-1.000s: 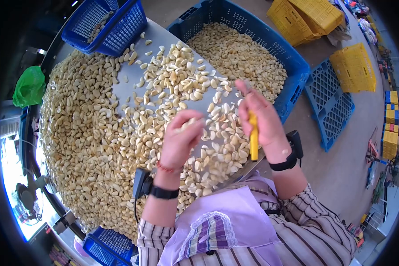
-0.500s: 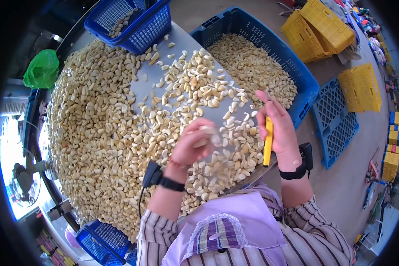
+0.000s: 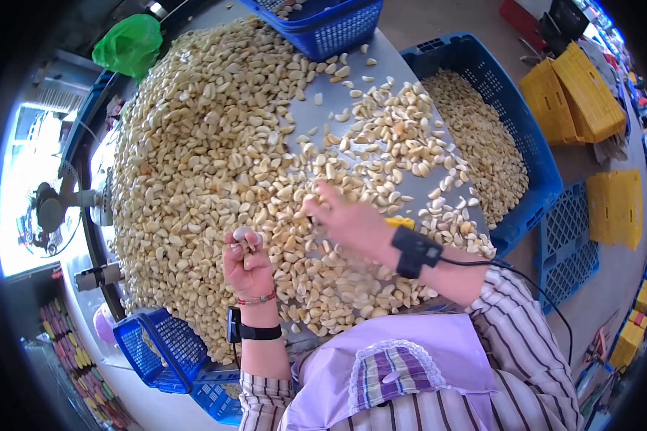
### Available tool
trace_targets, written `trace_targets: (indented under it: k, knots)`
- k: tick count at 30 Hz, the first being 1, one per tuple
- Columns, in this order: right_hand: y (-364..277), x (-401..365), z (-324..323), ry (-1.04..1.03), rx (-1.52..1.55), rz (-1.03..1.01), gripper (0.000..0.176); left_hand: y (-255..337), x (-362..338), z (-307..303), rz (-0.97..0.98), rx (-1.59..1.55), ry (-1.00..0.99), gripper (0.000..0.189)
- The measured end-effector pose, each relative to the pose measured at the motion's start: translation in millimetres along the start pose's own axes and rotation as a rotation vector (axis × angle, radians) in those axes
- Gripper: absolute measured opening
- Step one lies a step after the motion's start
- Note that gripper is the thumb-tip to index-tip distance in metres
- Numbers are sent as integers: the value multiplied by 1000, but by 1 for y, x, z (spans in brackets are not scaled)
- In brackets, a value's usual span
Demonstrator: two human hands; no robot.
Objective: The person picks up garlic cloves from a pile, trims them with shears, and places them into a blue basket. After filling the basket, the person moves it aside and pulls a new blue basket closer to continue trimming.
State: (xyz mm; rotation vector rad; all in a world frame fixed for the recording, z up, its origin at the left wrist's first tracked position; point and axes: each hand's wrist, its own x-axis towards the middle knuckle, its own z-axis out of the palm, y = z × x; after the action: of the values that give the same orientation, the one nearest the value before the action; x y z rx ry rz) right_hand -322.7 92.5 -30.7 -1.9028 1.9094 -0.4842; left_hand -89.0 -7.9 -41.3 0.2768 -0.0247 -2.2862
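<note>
We're pinching a pale clove (image 3: 241, 234) in our left hand (image 3: 250, 279); our right hand (image 3: 356, 224) is reaching over the heap (image 3: 187, 179), needing light fingertips, its grip on the yellow handle (image 3: 400, 223) unclear.

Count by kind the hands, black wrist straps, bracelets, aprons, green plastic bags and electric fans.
Hands: 2
Black wrist straps: 2
Bracelet: 1
Apron: 1
Green plastic bag: 1
Electric fan: 1
Total: 8

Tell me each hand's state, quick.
Left hand: closed, pinching a pale clove.
Right hand: fingers spread over the pile; a yellow tool pokes out beneath, its grip hidden.
</note>
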Motion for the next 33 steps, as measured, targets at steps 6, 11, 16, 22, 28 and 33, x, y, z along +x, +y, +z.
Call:
trace_targets:
  k: [6,11,16,22,28,33]
  knots:
    - [80,-35,-48,-31,-413,275,19,26,3,-8,38,279,72,29]
    - [147,-75,-81,209,-449,499,26,-21,57,61,141,985,427,38]
    - [163,-99,-89,557,-287,506,43,-59,143,52,108,1711,267,29]
    - [70,-100,-116,491,876,739,53,-75,182,34,132,2717,-320,33]
    - [42,-107,-87,453,1163,637,48,-62,128,61,-332,1770,231,15]
    - [1,-101,-73,142,1130,480,58,-66,60,54,-359,955,234,9]
